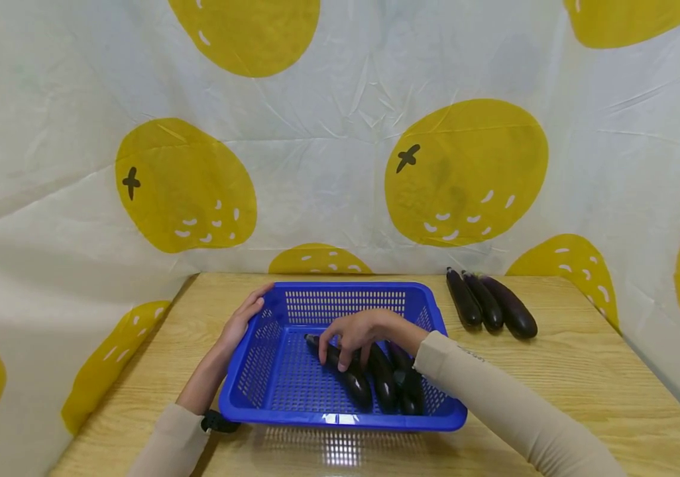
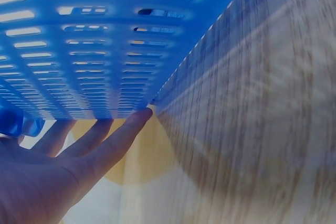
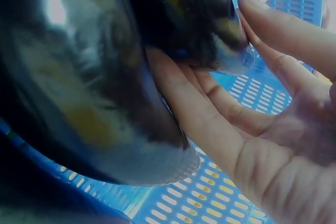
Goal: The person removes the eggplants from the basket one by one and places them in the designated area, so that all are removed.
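Inside a blue slatted plastic basket [image 1: 342, 419], my right hand [image 1: 356, 330] holds the leftmost eggplant [image 1: 354, 384] between thumb and fingers. In the right wrist view its fingertips slip between that glossy dark eggplant [image 3: 189, 9] and a bigger-looking neighbour [image 3: 89, 87]. More eggplants [image 1: 383, 377] lie side by side to the right in the basket, partly hidden under the hand and forearm. My left hand [image 1: 237, 326] is at the basket's back left corner. Its fingers [image 2: 113, 145] stretch straight along the outer wall [image 2: 94, 40] in the left wrist view.
Three eggplants [image 1: 492, 308] lie together on the wooden table [image 1: 578, 371], behind and right of the basket. A white sheet [image 1: 328, 192] with yellow fruit prints hangs behind the table and along its sides. A black band [image 1: 219, 421] is on the left wrist.
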`<state>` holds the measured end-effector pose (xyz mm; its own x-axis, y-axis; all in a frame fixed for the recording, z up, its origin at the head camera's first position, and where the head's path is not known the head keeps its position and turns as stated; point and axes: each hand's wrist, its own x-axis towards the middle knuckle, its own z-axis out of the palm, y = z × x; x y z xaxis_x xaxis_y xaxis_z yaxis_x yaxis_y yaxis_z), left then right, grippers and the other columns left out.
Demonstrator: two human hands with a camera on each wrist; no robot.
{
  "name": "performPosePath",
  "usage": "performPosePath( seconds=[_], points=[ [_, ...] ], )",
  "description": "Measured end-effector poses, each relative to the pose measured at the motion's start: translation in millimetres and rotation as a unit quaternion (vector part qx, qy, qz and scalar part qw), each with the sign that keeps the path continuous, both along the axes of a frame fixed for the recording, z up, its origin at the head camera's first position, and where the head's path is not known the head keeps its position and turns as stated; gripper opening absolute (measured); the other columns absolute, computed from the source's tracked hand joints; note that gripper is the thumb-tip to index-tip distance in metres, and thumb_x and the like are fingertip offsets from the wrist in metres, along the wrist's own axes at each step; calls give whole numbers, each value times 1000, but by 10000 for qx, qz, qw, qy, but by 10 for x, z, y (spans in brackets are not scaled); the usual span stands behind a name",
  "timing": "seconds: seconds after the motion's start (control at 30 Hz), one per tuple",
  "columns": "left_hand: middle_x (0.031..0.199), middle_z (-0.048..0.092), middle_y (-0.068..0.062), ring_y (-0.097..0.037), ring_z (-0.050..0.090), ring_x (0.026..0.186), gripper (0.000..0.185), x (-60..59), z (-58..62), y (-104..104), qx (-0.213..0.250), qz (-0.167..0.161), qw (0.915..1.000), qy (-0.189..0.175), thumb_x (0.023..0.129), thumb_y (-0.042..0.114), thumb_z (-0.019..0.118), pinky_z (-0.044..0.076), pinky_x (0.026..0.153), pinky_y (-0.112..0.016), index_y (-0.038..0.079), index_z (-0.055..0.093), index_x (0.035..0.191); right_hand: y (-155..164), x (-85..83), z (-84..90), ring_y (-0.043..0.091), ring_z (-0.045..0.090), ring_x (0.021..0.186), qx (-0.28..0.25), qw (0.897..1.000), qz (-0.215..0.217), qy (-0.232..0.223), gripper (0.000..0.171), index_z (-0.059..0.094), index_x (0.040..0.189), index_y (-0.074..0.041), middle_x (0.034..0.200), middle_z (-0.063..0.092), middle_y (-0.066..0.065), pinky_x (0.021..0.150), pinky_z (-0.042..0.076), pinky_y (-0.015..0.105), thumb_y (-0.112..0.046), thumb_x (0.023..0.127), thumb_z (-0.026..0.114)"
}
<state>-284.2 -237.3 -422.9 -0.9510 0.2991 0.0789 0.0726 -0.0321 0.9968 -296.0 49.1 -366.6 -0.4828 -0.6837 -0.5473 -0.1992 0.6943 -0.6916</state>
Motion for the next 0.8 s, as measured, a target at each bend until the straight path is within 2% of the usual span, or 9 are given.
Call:
performPosePath(
  seconds=[0.17,0.37,0.43,0.6,0.8],
  points=[
    [171,20,-16,-15,40,139,54,3,3,5,6,-2,10000,-29,115,29,27,46,104,-22,11,19,165,22,-5,4,16,58,83,-232,9997,60,46,34,75,115,-15,89,57,5,75,62,45,3,86,76],
    [171,21,-15,-15,41,139,54,15,6,5,-13,18,10000,-90,115,30,27,46,105,-24,13,19,166,39,8,44,16,58,84,-535,9985,67,6,29,76,113,-15,93,56,6,68,59,37,1,89,74],
    [171,21,-15,-14,42,138,54,19,5,5,-14,22,9999,-102,115,31,28,46,105,-24,13,19,166,46,12,63,18,58,89,-638,9980,28,-14,27,76,112,-16,99,56,7,68,59,37,0,89,75],
    [170,22,-15,-11,45,135,54,24,1,12,0,26,10000,-79,115,31,28,47,103,-24,13,20,165,91,9,121,24,53,116,-895,9960,-74,39,24,75,112,-16,128,54,9,73,61,40,-5,90,76],
    [170,21,-16,-9,44,135,54,15,-13,8,-14,10,10000,18,115,31,28,47,102,-21,13,20,165,179,-10,218,29,50,123,-1228,9920,-194,218,23,73,114,-18,136,53,9,77,60,43,-14,92,77]
  ],
)
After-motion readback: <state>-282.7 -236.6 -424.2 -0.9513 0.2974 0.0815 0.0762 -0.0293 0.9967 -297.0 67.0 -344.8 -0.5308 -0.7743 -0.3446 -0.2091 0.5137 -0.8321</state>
